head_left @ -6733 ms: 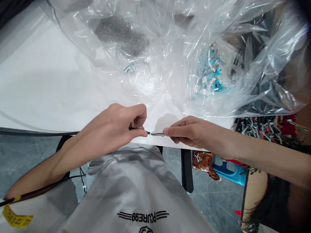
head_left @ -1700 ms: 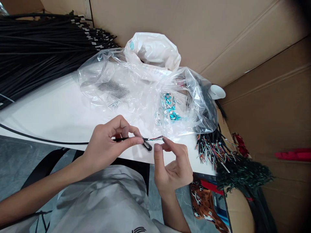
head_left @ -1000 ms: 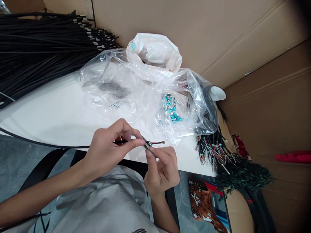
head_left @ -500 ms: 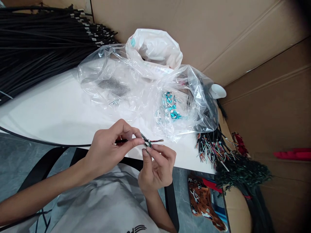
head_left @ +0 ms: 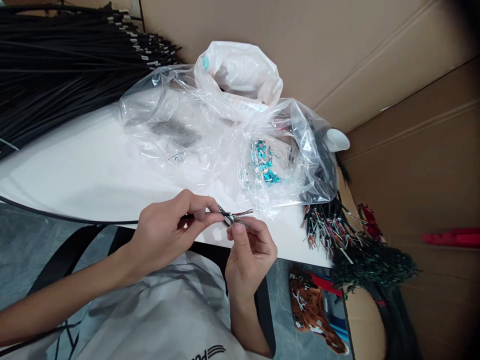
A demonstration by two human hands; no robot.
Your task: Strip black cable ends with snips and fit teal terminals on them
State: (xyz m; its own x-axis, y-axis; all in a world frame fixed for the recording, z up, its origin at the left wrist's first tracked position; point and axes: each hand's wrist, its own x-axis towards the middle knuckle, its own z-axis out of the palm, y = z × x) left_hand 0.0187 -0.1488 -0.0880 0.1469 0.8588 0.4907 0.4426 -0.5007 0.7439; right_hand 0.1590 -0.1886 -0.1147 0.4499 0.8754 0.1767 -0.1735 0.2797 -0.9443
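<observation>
My left hand (head_left: 170, 232) pinches the end of a thin black cable (head_left: 67, 219) that runs left along the front edge of the white table (head_left: 75, 170). Coloured wire strands (head_left: 243, 213) stick out of the cable's stripped end. My right hand (head_left: 250, 250) comes up from below, its thumb and forefinger pinching the strands just past my left fingertips. A small dark piece sits at the point where both hands meet; what it is cannot be made out.
Clear plastic bags (head_left: 225, 135) lie behind the hands, one holding teal bits (head_left: 262, 162), one a grey pile (head_left: 176, 132). A bundle of black cables (head_left: 63, 65) lies far left. Stripped cable ends (head_left: 330, 227) hang off the right edge. Cardboard walls (head_left: 337, 50) stand behind.
The view has pulled back from a close look at the table edge. My right hand has turned palm-up and shifted along the wire strands close to my left fingertips.
</observation>
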